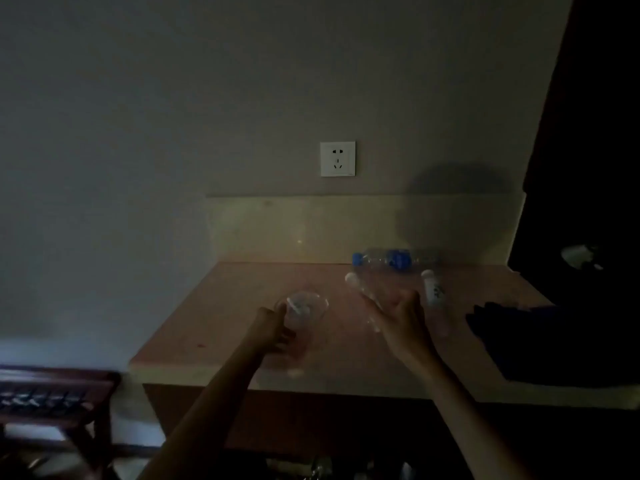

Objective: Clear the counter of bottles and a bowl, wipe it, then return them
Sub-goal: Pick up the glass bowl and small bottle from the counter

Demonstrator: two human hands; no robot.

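At the far left we see a dark wooden chair (52,393) below counter level, well apart from the work. On the counter (214,327), our left hand (277,329) curls its fingers round a clear container (306,315) that we take for the bowl, though it looks cup-like in this dim light; something pale and thin stands inside it. We judge it is being lifted or set down, and which of the two we cannot tell. Either way we keep it level so the piece inside does not tip out.

Next comes our right hand (403,318), clamped on a clear bottle with a white cap (367,296), held tilted with the cap up and to the left. The grip sits low on the body; thin plastic like this will likely flex, so we squeeze only lightly. Just beside that hand stands a small white bottle (433,292), close enough to be knocked, so we move the wrist away from it. Behind, against the backsplash (311,226), a blue-capped bottle (394,259) lies on its side. At the far right a dark cloth (519,327) lies on the counter, possibly the wipe. A wall socket (337,159) sits above.
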